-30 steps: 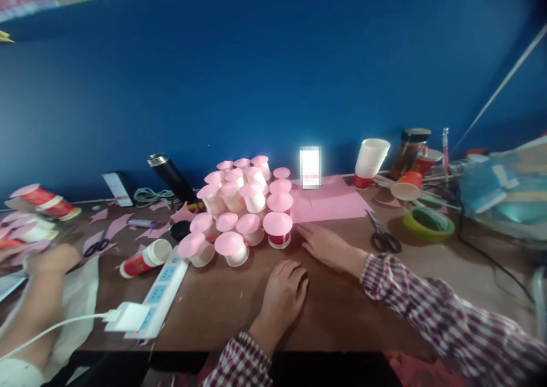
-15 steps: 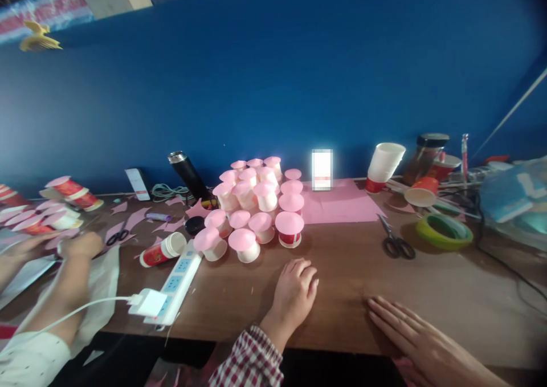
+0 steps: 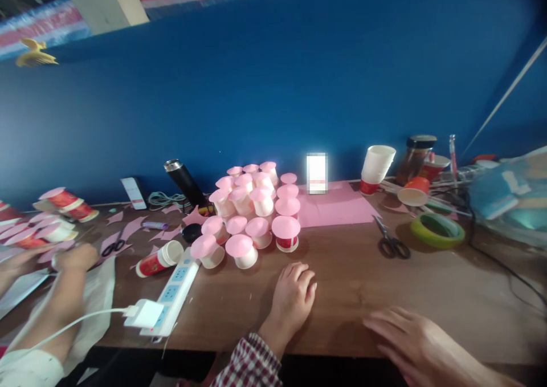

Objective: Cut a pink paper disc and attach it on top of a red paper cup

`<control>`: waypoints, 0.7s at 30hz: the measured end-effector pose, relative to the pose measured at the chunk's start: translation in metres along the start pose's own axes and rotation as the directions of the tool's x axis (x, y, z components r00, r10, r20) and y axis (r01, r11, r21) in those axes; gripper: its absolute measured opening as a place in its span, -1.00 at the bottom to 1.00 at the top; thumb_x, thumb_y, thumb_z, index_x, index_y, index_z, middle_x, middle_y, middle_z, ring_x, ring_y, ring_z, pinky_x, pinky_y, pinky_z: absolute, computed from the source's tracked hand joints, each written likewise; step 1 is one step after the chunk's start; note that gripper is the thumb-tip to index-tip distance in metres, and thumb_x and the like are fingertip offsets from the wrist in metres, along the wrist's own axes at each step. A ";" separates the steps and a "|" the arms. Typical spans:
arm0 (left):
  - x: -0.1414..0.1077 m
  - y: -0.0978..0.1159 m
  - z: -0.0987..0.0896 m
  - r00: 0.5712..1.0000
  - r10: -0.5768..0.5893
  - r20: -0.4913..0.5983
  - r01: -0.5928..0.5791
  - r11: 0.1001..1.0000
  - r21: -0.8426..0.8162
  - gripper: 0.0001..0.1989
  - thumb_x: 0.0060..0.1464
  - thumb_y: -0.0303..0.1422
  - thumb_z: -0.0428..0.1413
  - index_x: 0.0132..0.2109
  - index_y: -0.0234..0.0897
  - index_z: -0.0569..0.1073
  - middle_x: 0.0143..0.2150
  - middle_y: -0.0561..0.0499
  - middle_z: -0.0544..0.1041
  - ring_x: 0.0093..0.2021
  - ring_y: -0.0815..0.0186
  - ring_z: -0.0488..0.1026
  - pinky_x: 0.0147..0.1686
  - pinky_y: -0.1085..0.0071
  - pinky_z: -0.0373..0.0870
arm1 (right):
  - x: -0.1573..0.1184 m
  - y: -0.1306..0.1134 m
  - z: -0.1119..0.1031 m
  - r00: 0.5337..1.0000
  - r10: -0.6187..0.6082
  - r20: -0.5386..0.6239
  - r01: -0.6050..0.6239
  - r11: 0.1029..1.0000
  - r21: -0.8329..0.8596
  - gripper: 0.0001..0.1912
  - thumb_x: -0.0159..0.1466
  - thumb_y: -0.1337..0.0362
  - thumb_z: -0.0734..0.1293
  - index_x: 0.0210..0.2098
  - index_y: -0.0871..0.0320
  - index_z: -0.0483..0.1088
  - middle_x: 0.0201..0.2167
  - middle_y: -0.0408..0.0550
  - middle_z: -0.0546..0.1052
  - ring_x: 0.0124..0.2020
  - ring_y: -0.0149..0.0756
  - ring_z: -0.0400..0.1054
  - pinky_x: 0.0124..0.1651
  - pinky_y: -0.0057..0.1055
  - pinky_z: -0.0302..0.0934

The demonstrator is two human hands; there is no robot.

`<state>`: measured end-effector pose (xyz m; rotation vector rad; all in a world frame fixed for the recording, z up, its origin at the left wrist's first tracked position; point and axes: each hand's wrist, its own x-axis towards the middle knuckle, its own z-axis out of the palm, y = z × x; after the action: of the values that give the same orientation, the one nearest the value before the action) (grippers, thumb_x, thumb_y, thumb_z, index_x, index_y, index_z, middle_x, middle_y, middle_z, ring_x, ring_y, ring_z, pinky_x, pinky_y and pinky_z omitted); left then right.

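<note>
My left hand [image 3: 293, 298] rests palm down on the brown table, fingers loosely bent, with nothing seen in it. It lies just in front of a group of paper cups topped with pink paper discs; the nearest is a red cup with a pink disc [image 3: 286, 228]. Near the table's front edge, my right hand [image 3: 412, 338] is open, its fingers stretched out and slightly blurred, holding nothing. Black-handled scissors [image 3: 392, 244] lie beyond it. A pink paper sheet [image 3: 337, 206] is spread at the back, under an upright phone [image 3: 317, 174] with a bright screen.
A power strip [image 3: 182, 284] with a white charger [image 3: 143, 313] lies left of the cups. Beside it are a tipped cup stack [image 3: 158, 260] and a black flask [image 3: 186, 183]. Green tape [image 3: 438, 231] is at right. A co-worker's hands [image 3: 77, 257] are at far left.
My right hand has risen slightly at the knuckles, its fingers shifting from flat to a little bent. My left hand stays in place. The view has tilted and shifted slightly.
</note>
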<state>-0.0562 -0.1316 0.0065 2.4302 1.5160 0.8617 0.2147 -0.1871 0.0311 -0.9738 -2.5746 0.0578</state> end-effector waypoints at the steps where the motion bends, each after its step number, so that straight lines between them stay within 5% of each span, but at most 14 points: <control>1: 0.000 0.000 0.000 1.000 -0.004 0.000 0.004 1.000 -0.004 -0.78 0.07 -0.51 0.11 -0.11 -0.25 0.47 -0.05 -0.09 0.51 0.00 0.15 0.42 0.05 0.09 0.42 | 0.023 -0.001 -0.008 0.999 -0.053 0.011 0.053 0.999 0.012 -0.67 0.32 0.36 0.15 -0.03 0.03 0.45 -0.20 -0.07 0.61 -0.24 -0.27 0.50 -0.20 -0.38 0.42; 6: 0.002 -0.001 -0.002 0.999 -0.028 -0.034 0.026 0.998 -0.064 -0.78 0.05 -0.51 0.11 -0.13 -0.24 0.48 -0.09 -0.07 0.53 -0.04 0.16 0.45 0.00 0.11 0.44 | 0.134 0.001 -0.041 0.961 -0.266 -0.069 0.273 0.956 0.108 -0.72 0.36 0.33 0.15 -0.04 0.17 0.43 -0.19 0.04 0.57 -0.17 -0.22 0.45 -0.10 -0.26 0.37; 10: 0.004 -0.003 -0.004 0.995 -0.060 -0.080 0.050 0.992 -0.120 -0.82 0.07 -0.50 0.10 -0.15 -0.24 0.48 -0.13 -0.07 0.54 -0.08 0.18 0.46 -0.03 0.12 0.45 | 0.228 0.018 -0.063 0.977 -0.086 -0.197 0.120 0.979 0.163 -0.75 0.32 0.26 0.25 -0.04 0.18 0.40 -0.10 0.10 0.53 -0.08 -0.15 0.41 -0.06 -0.18 0.31; 12: 0.003 -0.003 -0.004 0.994 -0.068 -0.083 0.057 0.990 -0.130 -0.83 0.07 -0.49 0.11 -0.17 -0.24 0.49 -0.14 -0.06 0.55 -0.09 0.18 0.46 -0.03 0.11 0.45 | 0.278 0.027 -0.068 0.992 0.008 -0.123 0.017 0.979 0.201 -0.76 0.31 0.21 0.26 -0.11 0.21 0.41 -0.15 0.09 0.54 -0.16 -0.18 0.42 -0.13 -0.26 0.29; 17: 0.000 -0.005 0.001 0.994 -0.072 -0.087 0.060 0.988 -0.141 -0.81 0.04 -0.49 0.13 -0.16 -0.21 0.48 -0.13 -0.05 0.54 -0.08 0.18 0.45 -0.02 0.12 0.45 | 0.377 0.028 -0.055 0.995 0.093 0.043 -0.098 0.985 0.140 -0.55 0.29 0.08 0.28 0.05 0.25 0.32 -0.08 0.10 0.51 -0.12 -0.17 0.39 -0.11 -0.32 0.21; 21: -0.002 -0.005 0.005 0.992 -0.074 -0.106 0.058 0.987 -0.149 -0.80 0.03 -0.47 0.14 -0.16 -0.20 0.48 -0.13 -0.05 0.53 -0.08 0.17 0.45 -0.03 0.13 0.46 | 0.410 0.013 -0.028 0.992 0.013 0.127 -0.027 0.994 0.110 -0.46 0.24 -0.01 0.31 0.09 0.18 0.30 -0.01 0.09 0.47 -0.09 -0.10 0.37 -0.12 -0.28 0.19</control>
<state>-0.0583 -0.1297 0.0000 2.2509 1.5033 1.0702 -0.0469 0.0844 0.1943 -0.9828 -2.6433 0.2734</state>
